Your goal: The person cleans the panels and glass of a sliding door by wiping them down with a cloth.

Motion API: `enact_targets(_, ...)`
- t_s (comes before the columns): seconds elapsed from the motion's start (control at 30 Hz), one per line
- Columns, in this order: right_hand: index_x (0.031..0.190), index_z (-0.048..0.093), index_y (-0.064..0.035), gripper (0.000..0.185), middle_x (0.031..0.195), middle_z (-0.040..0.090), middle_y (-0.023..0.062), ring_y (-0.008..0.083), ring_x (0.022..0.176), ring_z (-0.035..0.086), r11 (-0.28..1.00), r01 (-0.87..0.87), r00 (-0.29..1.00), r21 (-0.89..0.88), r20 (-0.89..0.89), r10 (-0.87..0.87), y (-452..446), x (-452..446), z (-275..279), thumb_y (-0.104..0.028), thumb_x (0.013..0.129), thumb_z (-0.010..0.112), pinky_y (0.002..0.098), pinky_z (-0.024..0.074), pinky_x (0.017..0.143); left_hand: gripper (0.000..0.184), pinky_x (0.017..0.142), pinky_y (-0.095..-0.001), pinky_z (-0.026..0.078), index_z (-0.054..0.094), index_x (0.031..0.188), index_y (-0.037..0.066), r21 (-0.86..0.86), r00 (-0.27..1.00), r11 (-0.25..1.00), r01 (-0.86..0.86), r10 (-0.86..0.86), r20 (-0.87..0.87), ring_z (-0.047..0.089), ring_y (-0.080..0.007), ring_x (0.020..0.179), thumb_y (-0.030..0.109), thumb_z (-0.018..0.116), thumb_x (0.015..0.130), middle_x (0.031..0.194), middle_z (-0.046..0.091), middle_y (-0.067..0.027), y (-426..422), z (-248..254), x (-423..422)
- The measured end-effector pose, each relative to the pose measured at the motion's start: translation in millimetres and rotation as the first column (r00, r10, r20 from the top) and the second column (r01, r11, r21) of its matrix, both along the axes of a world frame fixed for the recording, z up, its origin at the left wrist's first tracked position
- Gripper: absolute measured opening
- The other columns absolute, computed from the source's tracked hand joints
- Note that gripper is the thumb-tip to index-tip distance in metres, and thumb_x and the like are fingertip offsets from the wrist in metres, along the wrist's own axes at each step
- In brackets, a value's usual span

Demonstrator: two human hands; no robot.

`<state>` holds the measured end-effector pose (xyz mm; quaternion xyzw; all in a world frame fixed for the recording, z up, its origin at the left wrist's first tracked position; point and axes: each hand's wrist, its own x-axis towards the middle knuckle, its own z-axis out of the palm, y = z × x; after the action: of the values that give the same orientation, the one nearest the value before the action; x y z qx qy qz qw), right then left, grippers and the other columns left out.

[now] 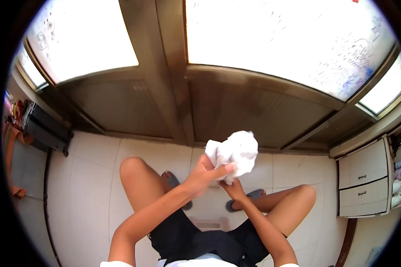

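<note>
A crumpled white cloth [236, 153] is bunched up in front of me, above the floor between my knees. My left hand [204, 174] grips it from the left, with the thumb lying across its lower front and the other fingers partly behind it. Below the cloth, my right hand [232, 188] holds its lower end, and most of its fingers are hidden by the folds.
Brown framed doors [156, 107] with bright, scribbled panes stand ahead. A dark suitcase [47, 127] is at the left, a white drawer cabinet [363, 178] at the right. Part of a low stool [211, 224] shows beneath me on the tiled floor [87, 191].
</note>
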<state>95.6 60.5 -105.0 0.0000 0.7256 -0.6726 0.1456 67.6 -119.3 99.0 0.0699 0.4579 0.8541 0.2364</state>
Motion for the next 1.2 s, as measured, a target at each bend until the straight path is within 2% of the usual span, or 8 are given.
enact_targets(0.3, 0.112, 0.064, -0.007, 0.029, 0.098, 0.062, 0.001, 0.0121, 0.092, 0.054, 0.762, 0.646, 0.763, -0.047, 0.036, -0.645, 77, -75, 169, 0.001, 0.096, 0.041, 0.0283, 0.0464, 0.083, 0.054, 0.094, -0.033, 0.053, 0.056, 0.122, -0.001, -0.182, 0.577, 0.807, -0.562, 0.225, -0.785, 0.064, -0.0168, 0.106, 0.012, 0.086, 0.079, 0.116, 0.066, -0.0091, -29, 129, -75)
enact_targets(0.4, 0.119, 0.06, 0.0024, 0.025, 0.107, 0.061, 0.0083, 0.0179, 0.104, 0.056, 0.647, 0.753, 0.3, -0.115, -0.816, -0.494, 106, -100, 302, -0.009, 0.099, 0.049, 0.0307, 0.0447, 0.092, 0.071, 0.095, -0.0352, 0.055, 0.046, 0.127, 0.001, -0.052, 0.666, 0.879, -0.475, 0.32, -0.674, 0.065, -0.0209, 0.106, 0.018, 0.09, 0.075, 0.115, 0.064, -0.012, -25, 201, -108)
enact_targets(0.53, 0.117, 0.065, -0.0009, 0.034, 0.114, 0.062, 0.0184, 0.0316, 0.106, 0.064, 0.35, 0.936, -0.083, -0.035, -0.989, 0.124, 149, -119, 459, -0.024, 0.092, 0.064, 0.041, 0.0514, 0.088, 0.068, 0.084, -0.035, 0.059, 0.051, 0.123, -0.001, 0.289, 0.004, 0.653, -0.7, 0.408, -0.913, 0.068, -0.0213, 0.09, 0.024, 0.091, 0.074, 0.107, 0.068, -0.0129, -20, 281, -170)
enact_targets(0.63, 0.104, 0.071, -0.0083, 0.025, 0.087, 0.07, 0.0194, 0.0386, 0.079, 0.07, 0.304, 0.952, -0.014, 0.047, -0.981, 0.195, 162, -141, 525, -0.027, 0.09, 0.064, 0.0465, 0.0554, 0.07, 0.051, 0.075, -0.035, 0.058, 0.07, 0.105, -0.001, 0.48, -0.48, 0.406, -0.777, 0.111, -0.87, 0.072, -0.0222, 0.078, 0.038, 0.087, 0.076, 0.086, 0.073, -0.0103, -25, 348, -188)
enact_targets(0.8, 0.096, 0.069, -0.015, 0.031, 0.069, 0.069, 0.0159, 0.0372, 0.069, 0.07, -0.112, 0.978, 0.201, 0.178, -0.945, 0.257, 168, -167, 565, -0.045, 0.088, 0.067, 0.0479, 0.0565, 0.063, 0.052, 0.072, -0.0361, 0.058, 0.07, 0.101, 0.001, 0.516, -0.525, 0.131, -0.847, -0.049, -0.85, 0.072, -0.0248, 0.077, 0.042, 0.087, 0.075, 0.086, 0.073, -0.0112, -33, 410, -212)
enact_targets(0.9, 0.096, 0.067, -0.0117, 0.033, 0.071, 0.069, 0.0171, 0.0401, 0.071, 0.069, 0.093, 0.984, 0.139, 0.154, -0.978, 0.153, 175, -177, 555, -0.044, 0.089, 0.068, 0.0475, 0.0559, 0.063, 0.056, 0.082, -0.0424, 0.053, 0.066, 0.104, 0.001, 0.734, -0.719, -0.105, -0.67, -0.154, -0.678, 0.067, -0.0307, 0.089, 0.039, 0.09, 0.07, 0.098, 0.066, -0.0153, -24, 424, -210)
enact_targets(1.07, 0.112, 0.062, 0.0055, 0.028, 0.094, 0.07, 0.0155, 0.0264, 0.081, 0.071, 0.812, 0.51, 0.377, -0.282, -0.775, -0.506, 147, -196, 527, -0.018, 0.102, 0.052, 0.034, 0.0588, 0.071, 0.047, 0.082, -0.0445, 0.049, 0.059, 0.105, 0.004, 0.76, -0.767, 0.161, -0.63, 0.026, -0.641, 0.059, -0.0372, 0.096, 0.02, 0.082, 0.067, 0.098, 0.06, -0.0145, -18, 443, -235)
enact_targets(1.2, 0.125, 0.052, 0.0078, 0.032, 0.129, 0.055, 0.0211, 0.0316, 0.116, 0.061, 0.681, 0.056, 0.701, -0.73, -0.457, -0.548, 101, -160, 551, -0.013, 0.104, 0.04, 0.0432, 0.0531, 0.109, 0.038, 0.086, -0.0419, 0.052, 0.061, 0.104, 0.007, 0.644, -0.714, 0.346, -0.682, -0.128, -0.688, 0.062, -0.0333, 0.104, 0.015, 0.077, 0.071, 0.108, 0.063, -0.0125, -11, 446, -224)
